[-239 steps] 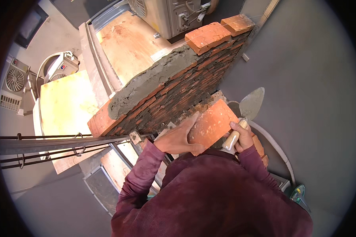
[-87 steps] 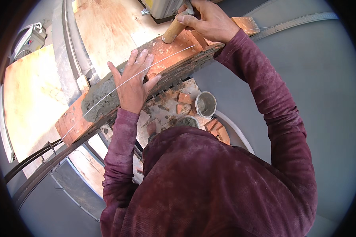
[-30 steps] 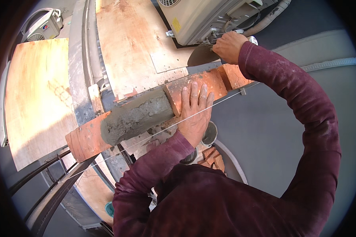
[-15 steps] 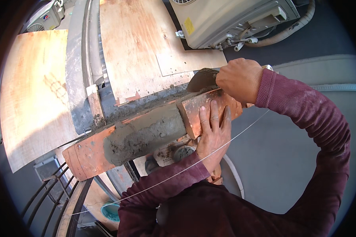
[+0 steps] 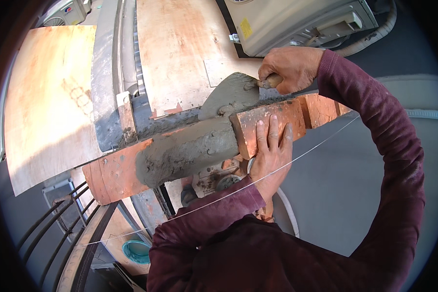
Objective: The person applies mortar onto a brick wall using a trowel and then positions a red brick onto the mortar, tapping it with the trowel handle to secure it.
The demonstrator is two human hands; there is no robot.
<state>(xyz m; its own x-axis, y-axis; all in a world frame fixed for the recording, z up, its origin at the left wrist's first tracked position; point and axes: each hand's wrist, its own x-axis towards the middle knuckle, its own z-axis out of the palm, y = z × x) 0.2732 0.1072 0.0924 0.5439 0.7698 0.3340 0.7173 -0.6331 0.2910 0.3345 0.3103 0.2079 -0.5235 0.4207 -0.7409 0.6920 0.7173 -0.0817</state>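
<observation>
My right hand (image 5: 294, 69) grips the wooden handle of a trowel (image 5: 232, 95). Grey mortar smears the trowel's broad blade, which lies along the far side of the wall top, just beyond a red brick (image 5: 272, 127). Against the near face of that brick rests my left hand (image 5: 272, 160), its fingers spread and flat; its thumb is mostly hidden. A thick bed of wet mortar (image 5: 192, 151) covers the course to the left of the brick. Bare orange brick (image 5: 114, 175) shows at the course's left end.
A taut white string (image 5: 321, 145) crosses in front of my left wrist. Beyond the wall lie plywood sheets (image 5: 180, 48) and an air-conditioner unit (image 5: 301, 24). Black metal railing (image 5: 48, 228) and a teal basin (image 5: 137, 251) are at lower left.
My right hand has lifted and moved slightly away from the brick, and the trowel blade has swung out to the left, showing its flat face. My left hand stays on the brick.
</observation>
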